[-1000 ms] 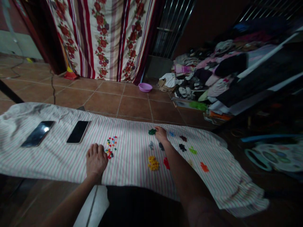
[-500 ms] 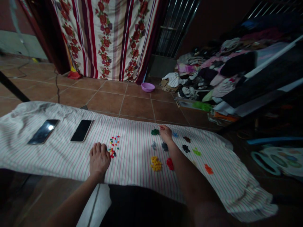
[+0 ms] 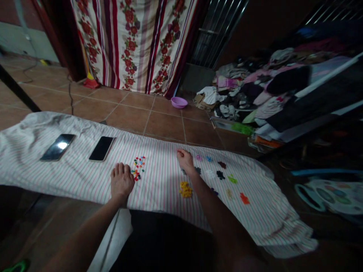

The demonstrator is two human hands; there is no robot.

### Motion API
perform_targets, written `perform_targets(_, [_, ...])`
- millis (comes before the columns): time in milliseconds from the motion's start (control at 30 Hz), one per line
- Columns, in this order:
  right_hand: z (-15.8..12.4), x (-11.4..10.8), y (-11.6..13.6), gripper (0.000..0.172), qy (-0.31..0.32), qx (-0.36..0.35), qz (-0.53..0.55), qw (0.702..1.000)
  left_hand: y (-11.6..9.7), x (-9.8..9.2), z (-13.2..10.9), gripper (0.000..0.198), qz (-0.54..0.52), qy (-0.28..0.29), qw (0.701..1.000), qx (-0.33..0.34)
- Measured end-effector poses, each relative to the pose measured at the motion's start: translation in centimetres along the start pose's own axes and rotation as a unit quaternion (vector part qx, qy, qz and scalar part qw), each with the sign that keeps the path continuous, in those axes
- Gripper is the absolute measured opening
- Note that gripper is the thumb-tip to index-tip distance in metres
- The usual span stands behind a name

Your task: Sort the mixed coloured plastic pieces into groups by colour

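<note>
My left hand (image 3: 121, 180) lies palm down with fingers stretched out on the striped cloth (image 3: 161, 170). Beside its fingers is a loose cluster of small mixed-colour pieces (image 3: 138, 163). My right hand (image 3: 185, 160) is closed over the upper part of the sorted piles; whatever its fingers pinch is too small to make out. Below it sits a yellow pile (image 3: 185, 189). Right of it are pink (image 3: 199, 157), blue (image 3: 209, 159), brown (image 3: 222, 164), white (image 3: 210, 173), black (image 3: 220, 175), lime-green (image 3: 232, 179) and orange (image 3: 244, 198) piles. My right hand and forearm hide the green and red piles.
Two phones (image 3: 101, 148) (image 3: 58, 147) lie on the cloth's left side. Past the far edge, a purple basin (image 3: 179, 102) stands on the tiled floor before a floral curtain (image 3: 141, 45). A heap of clothes (image 3: 249, 83) is at the right.
My right hand has moved left, uncovering the pink and white piles and covering the green one. My left hand stays flat beside the mixed pieces. The view has shifted slightly.
</note>
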State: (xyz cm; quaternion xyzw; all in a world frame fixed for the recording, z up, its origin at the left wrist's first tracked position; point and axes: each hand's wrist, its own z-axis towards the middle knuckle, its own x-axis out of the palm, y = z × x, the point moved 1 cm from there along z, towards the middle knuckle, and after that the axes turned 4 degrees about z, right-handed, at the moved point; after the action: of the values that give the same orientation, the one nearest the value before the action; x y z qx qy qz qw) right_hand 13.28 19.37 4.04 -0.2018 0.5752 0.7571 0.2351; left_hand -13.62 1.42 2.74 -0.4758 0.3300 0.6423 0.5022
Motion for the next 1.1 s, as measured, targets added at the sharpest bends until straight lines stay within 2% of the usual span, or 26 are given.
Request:
perform_targets(200, [-5.3, 7.0, 4.1, 0.025, 0.154, -0.093, 0.033, 0.983, 0.0, 0.0, 0.1, 0.028, -0.002, 0.005, 1.000, -0.007])
perform_targets(300, [-7.4, 9.3, 5.5, 0.026, 0.208, -0.112, 0.017, 0.971, 0.0, -0.1, 0.0, 0.030, -0.014, 0.005, 1.000, -0.012])
perform_targets(367, [-8.3, 10.1, 6.2, 0.025, 0.220, -0.116, -0.006, 0.968, 0.1, -0.3, -0.1, 0.030, -0.024, 0.007, 1.000, -0.011])
perform_targets(500, [-9.7, 10.6, 7.4, 0.020, 0.211, -0.109, -0.055, 0.970, 0.0, -0.6, 0.0, 0.032, -0.038, 0.006, 0.999, -0.007])
perform_targets(767, [-12.0, 10.7, 7.8, 0.010, 0.125, -0.135, -0.078, 0.980, 0.2, -0.5, -0.2, 0.029, -0.030, -0.005, 1.000, 0.007])
perform_targets(1000, [-12.3, 10.5, 7.5, 0.024, 0.111, -0.133, -0.062, 0.983, 0.1, -0.9, -0.4, 0.027, 0.022, -0.018, 0.999, 0.026])
perform_targets(1100, [-12.0, 10.2, 7.4, 0.025, 0.110, -0.107, -0.042, 0.987, 0.1, -0.9, -0.3, 0.027, 0.028, -0.020, 0.999, 0.030])
